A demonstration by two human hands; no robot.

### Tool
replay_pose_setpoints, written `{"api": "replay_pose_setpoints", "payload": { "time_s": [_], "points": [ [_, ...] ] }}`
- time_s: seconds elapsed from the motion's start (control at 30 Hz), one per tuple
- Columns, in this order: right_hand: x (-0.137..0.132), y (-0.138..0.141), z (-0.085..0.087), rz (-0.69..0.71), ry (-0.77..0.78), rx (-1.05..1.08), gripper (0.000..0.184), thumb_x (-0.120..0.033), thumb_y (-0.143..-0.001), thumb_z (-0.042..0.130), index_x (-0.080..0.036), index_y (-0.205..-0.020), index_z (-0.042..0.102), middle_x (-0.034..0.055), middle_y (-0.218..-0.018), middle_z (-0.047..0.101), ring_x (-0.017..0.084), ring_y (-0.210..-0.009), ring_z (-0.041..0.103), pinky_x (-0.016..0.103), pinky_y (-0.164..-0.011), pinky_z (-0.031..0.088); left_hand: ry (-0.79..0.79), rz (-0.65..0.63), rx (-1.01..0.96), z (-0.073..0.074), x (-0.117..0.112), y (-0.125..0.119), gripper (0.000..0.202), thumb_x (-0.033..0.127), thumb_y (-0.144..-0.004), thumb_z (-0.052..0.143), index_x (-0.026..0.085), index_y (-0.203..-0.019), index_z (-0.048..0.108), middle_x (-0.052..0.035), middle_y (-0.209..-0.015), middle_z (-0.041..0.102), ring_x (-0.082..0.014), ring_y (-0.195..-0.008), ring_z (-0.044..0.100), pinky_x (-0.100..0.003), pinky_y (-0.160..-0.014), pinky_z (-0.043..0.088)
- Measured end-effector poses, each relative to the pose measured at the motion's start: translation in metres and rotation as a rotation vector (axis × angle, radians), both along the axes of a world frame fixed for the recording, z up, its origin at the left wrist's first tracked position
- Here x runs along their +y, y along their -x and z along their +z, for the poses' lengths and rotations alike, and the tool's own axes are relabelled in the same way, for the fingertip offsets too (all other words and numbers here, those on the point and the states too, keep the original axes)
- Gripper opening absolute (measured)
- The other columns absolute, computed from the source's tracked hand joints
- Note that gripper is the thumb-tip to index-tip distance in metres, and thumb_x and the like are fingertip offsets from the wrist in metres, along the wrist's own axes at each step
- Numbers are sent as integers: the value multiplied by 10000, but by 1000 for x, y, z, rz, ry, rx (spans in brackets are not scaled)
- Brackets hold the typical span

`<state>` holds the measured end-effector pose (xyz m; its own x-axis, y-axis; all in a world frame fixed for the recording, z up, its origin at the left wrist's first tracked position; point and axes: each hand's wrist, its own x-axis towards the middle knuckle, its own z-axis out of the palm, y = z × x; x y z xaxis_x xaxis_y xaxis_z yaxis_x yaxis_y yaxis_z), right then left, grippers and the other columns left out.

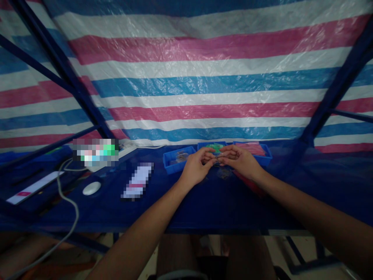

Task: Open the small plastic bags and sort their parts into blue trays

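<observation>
My left hand [199,164] and my right hand [240,160] meet above the blue table, fingertips pinched close together. Between them is a small clear plastic bag [217,158], mostly hidden by the fingers; its contents are too small to make out. Just below the hands, another clear packet [224,173] with brownish contents lies on the table. A blue tray [171,167] by my left hand holds similar clear packets [182,156]. Behind the fingertips, a second blue tray [202,145] contains green packets [215,147]. Pink-red packets [252,148] fill a third blue tray [266,158] beyond my right hand.
A red flat piece [250,182] lies under my right forearm. Leftward are a blurred-out phone-like object [138,181], a white oval object [91,188], a white cable [74,217] and another slim device [35,188]. Blue frame bars [61,62] and a striped sheet [204,85] stand behind.
</observation>
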<state>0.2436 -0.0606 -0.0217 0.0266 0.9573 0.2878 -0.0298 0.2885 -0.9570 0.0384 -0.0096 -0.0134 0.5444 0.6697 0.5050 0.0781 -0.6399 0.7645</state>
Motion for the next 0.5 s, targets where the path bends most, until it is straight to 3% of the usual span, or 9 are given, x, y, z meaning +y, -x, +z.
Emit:
{"api": "replay_pose_setpoints", "payload": {
  "time_s": [0.37,0.5],
  "points": [
    [4,-2,-8,14,-20,-5,444,-428,-734,909,-215,-1033,659,17,-873,780,181,-721,749,315,-668,611,77,-24,-23,-2,1,1,365,231,-923,736,193,-1270,630,-77,-1008,799,-198,-887,787,-345,-844,634],
    [4,-1,-7,9,-15,-8,452,-425,-714,917,-215,-1014,651,13,-873,766,173,-720,735,323,-691,613,68,-10,-25,-1,3,2,386,223,-911,742,193,-1276,623,-75,-1009,800,-207,-892,788,-358,-850,631]
  ]
}}
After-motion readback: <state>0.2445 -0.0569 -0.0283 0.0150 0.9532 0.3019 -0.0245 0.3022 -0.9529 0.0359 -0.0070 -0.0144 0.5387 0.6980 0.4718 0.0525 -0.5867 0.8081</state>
